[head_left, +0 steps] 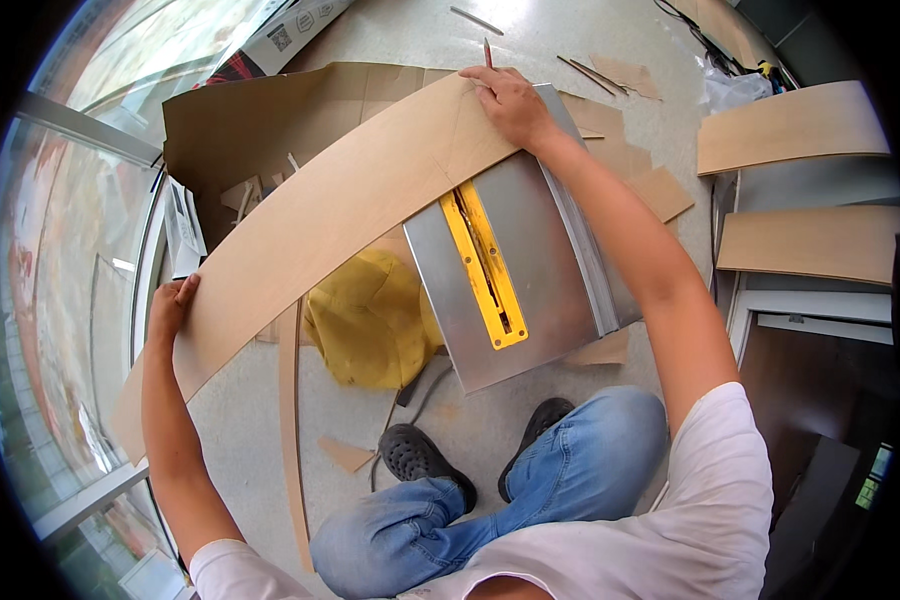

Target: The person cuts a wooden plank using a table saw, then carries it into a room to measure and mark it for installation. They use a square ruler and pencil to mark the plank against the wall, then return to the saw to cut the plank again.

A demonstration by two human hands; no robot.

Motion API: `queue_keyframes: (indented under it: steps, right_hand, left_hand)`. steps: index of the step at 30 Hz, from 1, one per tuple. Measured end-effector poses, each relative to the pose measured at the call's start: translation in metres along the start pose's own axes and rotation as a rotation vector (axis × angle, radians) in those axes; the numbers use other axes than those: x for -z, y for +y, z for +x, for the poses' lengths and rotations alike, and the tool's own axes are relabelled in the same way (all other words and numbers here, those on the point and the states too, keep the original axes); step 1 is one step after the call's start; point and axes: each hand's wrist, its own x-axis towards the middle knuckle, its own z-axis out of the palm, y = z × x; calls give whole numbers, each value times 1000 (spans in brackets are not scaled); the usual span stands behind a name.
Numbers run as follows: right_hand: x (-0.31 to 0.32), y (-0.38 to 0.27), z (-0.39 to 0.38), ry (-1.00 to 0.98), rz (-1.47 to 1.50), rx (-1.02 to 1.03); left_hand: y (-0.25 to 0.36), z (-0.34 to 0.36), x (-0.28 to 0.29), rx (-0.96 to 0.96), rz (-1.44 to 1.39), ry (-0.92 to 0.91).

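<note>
A long, thin wooden board [320, 215] slants across the view, its far right end resting over the metal top of a table saw [540, 260]. My left hand [173, 303] grips the board's left part, thumb on its upper face and fingers out of sight. At the far end, my right hand [513, 103] is closed over the board's edge. A red pencil [487, 53] sticks up by its fingers, apparently held in them. Faint lines mark the board near this hand. The saw's yellow throat plate [485, 265] has a dark slot; part of it lies under the board.
A yellow cloth bag [365, 320] hangs beside the saw. Brown cardboard [260, 120] and wood offcuts lie behind the board. A narrow wooden strip [290, 430] is on the floor at left. Curved-looking panels [795, 125] stand at right; glass windows [70, 250] line the left.
</note>
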Motion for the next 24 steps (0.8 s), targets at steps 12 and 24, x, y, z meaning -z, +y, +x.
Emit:
queue_keyframes:
  steps: [12, 24]
  right_hand:
    - [0, -1, -26, 27, -195, 153]
    - [6, -4, -50, 65, -195, 124]
  left_hand:
    - [-3, 14, 2, -4, 64, 34]
    - [-3, 20, -1, -6, 157, -8]
